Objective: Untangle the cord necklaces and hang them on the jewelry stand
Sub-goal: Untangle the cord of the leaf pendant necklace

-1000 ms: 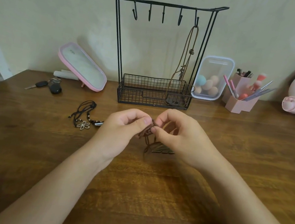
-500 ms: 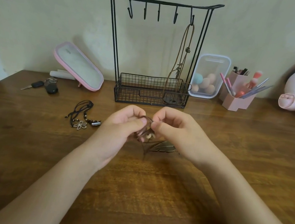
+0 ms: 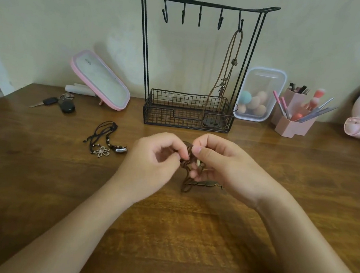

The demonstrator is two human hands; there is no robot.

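Left hand and right hand are pinching the tangled brown cord necklace in front of the jewelry stand; its loops are spreading wider than a second ago, suggesting the knot is loosening

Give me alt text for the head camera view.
The left hand and right hand pinch a tangled brown cord necklace at a wooden table. Behind, a black jewelry stand holds one hung necklace; a black necklace lies left.
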